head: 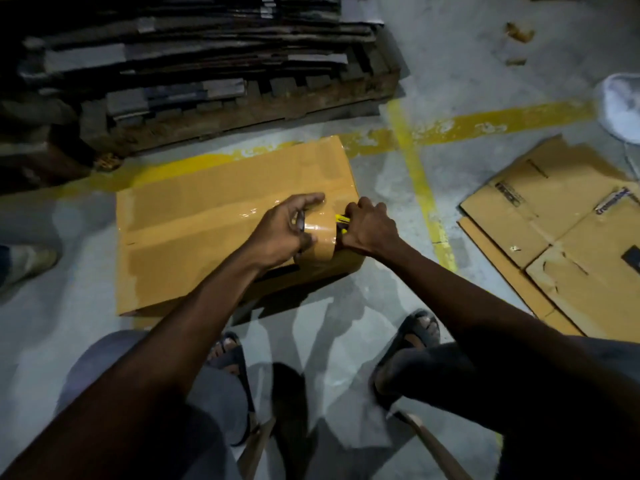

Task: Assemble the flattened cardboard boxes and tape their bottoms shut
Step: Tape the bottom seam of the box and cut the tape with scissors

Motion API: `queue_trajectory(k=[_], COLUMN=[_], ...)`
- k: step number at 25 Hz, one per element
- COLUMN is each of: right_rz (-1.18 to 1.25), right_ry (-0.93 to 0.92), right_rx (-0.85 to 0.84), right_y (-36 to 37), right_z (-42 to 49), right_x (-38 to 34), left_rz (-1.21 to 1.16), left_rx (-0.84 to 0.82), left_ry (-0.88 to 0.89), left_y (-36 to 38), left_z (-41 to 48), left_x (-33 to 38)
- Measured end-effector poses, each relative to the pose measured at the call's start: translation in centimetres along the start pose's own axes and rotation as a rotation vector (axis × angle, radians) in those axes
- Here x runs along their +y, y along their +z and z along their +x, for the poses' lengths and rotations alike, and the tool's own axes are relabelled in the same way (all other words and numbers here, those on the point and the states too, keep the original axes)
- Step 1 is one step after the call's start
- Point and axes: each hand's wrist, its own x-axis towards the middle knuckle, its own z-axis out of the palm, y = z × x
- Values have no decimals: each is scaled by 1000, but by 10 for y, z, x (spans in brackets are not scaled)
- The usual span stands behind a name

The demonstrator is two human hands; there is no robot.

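- Nearest, two sandalled feet (417, 336) stand on the grey concrete floor (381, 188), with strips of cardboard lying by the bottom edge of the view.
- Just beyond the feet, an assembled cardboard box (207, 223) sits on the floor, its taped face up, glossy brown tape running along the centre seam and the edges.
- At the box's right end, the left hand (287, 230) is curled around a roll of brown tape (320, 242), fingers hooked through the core, the roll resting against the box top.
- Touching the roll from the right, the right hand (369, 228) is closed in a fist on a yellow cutter (342, 221), held at the tape.
- To the right, flattened cardboard boxes (561, 233) lie well apart from the assembled one.
- Farther out, worn yellow painted lines (415, 174) cross the floor.
- At the far left, a dark stack of flattened cardboard (194, 57) rests on a wooden pallet (242, 116); the room is dim.
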Motion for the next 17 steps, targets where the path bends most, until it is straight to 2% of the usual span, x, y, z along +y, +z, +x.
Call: queue_trajectory(k=[3,9,13,17], right_rz=[62,124,188,199], right_ry=[-87,-201,-220,-281], right_rx=[28,100,66,42], right_y=[-32,-61,-59,-58], right_z=[-42,-134,-138,-127], right_x=[24,70,75,80], left_rz=[1,-81,-114,-63], left_rx=[-65,-72,-138,-127], left_ry=[34,44,43,35], left_y=[12,30,39,35], left_z=[-34,-88,-94,-86], left_x=[6,20,30,23])
